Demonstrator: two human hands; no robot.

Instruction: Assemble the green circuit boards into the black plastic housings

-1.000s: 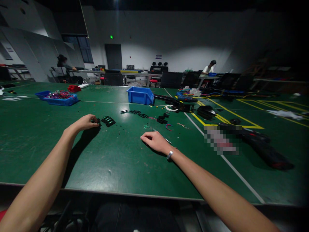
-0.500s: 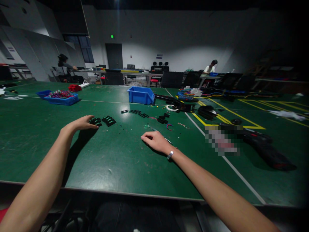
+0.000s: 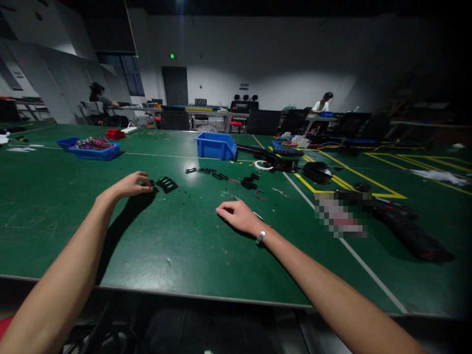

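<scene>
My left hand (image 3: 133, 185) is at the left of the green table (image 3: 177, 246), its fingers bent together at a small dark part (image 3: 153, 187) that they mostly cover. Right beside it lies a group of black pieces with green boards (image 3: 167, 184). My right hand (image 3: 238, 214) rests on the table at the centre, thumb and fingers closed; whatever they may hold is hidden. A thin pen-like tool (image 3: 258, 215) lies just beyond that hand. Small green bits (image 3: 224, 192) are scattered above it.
A blue bin (image 3: 216, 146) stands at the back centre. Farther left, a blue tray (image 3: 96, 153) holds many small coloured parts. Black parts (image 3: 249, 183) and wires lie right of centre. A black power tool (image 3: 401, 223) lies at the right. Two people sit in the background.
My left hand has moved slightly right and its fingers have closed in over the nearer group of black pieces, which is now mostly hidden. My right hand has stayed in place.
</scene>
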